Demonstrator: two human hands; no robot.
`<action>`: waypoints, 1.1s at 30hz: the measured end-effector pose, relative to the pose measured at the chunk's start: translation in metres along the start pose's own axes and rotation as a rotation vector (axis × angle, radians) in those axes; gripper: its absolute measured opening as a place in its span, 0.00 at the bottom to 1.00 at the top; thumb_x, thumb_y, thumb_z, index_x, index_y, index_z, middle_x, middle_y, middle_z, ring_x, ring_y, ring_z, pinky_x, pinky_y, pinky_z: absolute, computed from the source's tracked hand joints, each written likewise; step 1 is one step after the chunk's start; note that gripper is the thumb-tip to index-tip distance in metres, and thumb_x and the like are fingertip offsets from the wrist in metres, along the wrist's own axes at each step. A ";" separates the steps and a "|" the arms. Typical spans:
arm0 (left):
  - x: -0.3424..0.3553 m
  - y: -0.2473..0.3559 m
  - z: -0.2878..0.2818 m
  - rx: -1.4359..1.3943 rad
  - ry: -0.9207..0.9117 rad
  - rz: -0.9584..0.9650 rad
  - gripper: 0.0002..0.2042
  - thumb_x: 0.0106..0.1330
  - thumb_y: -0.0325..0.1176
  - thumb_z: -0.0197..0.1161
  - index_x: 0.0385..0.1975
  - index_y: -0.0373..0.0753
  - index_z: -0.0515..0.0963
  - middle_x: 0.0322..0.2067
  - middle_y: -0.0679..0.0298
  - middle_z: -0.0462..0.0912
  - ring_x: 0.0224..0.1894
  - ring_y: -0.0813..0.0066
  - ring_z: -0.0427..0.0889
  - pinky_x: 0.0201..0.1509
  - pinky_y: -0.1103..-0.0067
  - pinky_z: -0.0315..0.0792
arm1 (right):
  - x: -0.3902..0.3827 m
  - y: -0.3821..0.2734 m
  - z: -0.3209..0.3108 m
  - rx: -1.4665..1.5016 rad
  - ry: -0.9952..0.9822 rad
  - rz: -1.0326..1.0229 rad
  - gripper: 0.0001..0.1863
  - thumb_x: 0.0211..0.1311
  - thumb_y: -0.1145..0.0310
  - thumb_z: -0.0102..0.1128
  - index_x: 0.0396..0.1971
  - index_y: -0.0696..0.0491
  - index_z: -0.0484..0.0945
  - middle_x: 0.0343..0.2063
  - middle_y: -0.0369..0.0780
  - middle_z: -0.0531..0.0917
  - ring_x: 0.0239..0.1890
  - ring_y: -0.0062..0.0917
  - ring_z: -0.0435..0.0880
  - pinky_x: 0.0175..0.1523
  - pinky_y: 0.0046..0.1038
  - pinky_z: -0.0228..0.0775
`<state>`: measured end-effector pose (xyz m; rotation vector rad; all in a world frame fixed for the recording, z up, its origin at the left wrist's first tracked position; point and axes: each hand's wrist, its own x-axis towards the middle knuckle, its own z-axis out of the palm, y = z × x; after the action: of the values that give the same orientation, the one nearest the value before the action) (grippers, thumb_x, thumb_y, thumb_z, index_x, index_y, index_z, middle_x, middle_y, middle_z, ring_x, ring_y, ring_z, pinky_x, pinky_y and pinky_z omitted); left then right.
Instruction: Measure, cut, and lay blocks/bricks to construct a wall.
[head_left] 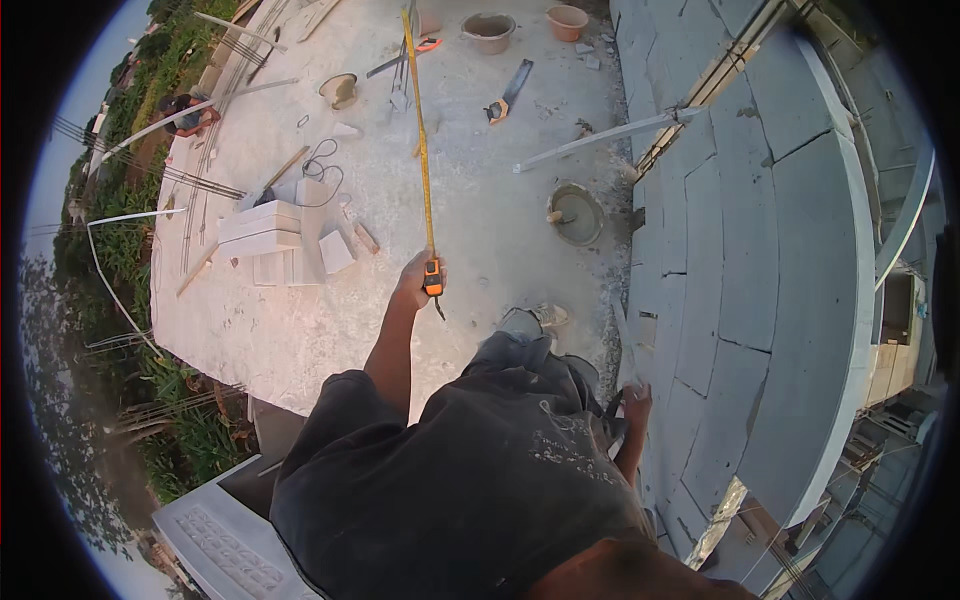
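My left hand (412,284) is closed round an orange and black tape measure (433,277). Its yellow blade (423,150) is pulled far out and runs straight away from me above the floor, with a dark strap hanging from the case. Low on the right, my right hand (636,404) is beside the block wall (735,290), its fingers curled. A thin pale strip (622,335) lies along the wall just ahead of those fingers. What the hand grips is too small and partly hidden to name.
Pale blocks (262,228) are stacked on the left, near a dark cable (325,170). A handsaw (512,92), a round mortar pan (576,214) and tubs (488,33) stand ahead. A metal bar (600,138) leans at the wall. Another person (188,116) is beyond the slab's left edge.
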<state>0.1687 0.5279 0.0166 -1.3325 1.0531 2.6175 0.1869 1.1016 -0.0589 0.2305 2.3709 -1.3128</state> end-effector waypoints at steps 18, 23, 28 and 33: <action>-0.160 -0.019 -0.165 0.442 0.478 0.233 0.14 0.72 0.46 0.53 0.36 0.41 0.75 0.27 0.68 0.77 0.27 0.81 0.77 0.30 0.81 0.73 | 0.056 -0.019 0.100 -0.226 -0.454 0.085 0.30 0.51 0.64 0.65 0.56 0.58 0.72 0.33 0.44 0.84 0.28 0.24 0.82 0.32 0.28 0.73; -0.159 0.132 -0.130 0.772 0.258 0.351 0.16 0.72 0.47 0.52 0.32 0.39 0.76 0.25 0.70 0.76 0.24 0.85 0.71 0.28 0.84 0.68 | 0.068 -0.080 0.157 -0.162 -0.436 0.130 0.31 0.51 0.62 0.66 0.56 0.57 0.71 0.36 0.46 0.85 0.30 0.27 0.85 0.34 0.30 0.77; -0.190 0.260 -0.113 1.025 0.140 0.397 0.17 0.71 0.48 0.53 0.31 0.39 0.76 0.23 0.72 0.73 0.24 0.86 0.68 0.28 0.84 0.66 | 0.068 -0.141 0.200 -0.152 -0.549 0.159 0.34 0.56 0.62 0.64 0.61 0.57 0.65 0.40 0.46 0.83 0.32 0.27 0.84 0.30 0.29 0.79; -0.206 0.308 -0.120 1.230 0.165 0.369 0.19 0.70 0.49 0.53 0.25 0.40 0.75 0.20 0.72 0.70 0.23 0.85 0.65 0.28 0.84 0.62 | 0.064 -0.134 0.228 -0.112 -0.547 0.157 0.34 0.57 0.61 0.64 0.62 0.57 0.64 0.44 0.46 0.83 0.34 0.27 0.84 0.30 0.31 0.79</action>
<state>0.2905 0.2766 0.2878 -1.0175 2.4602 1.3277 0.1476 0.8343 -0.0896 0.0161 1.9101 -1.0068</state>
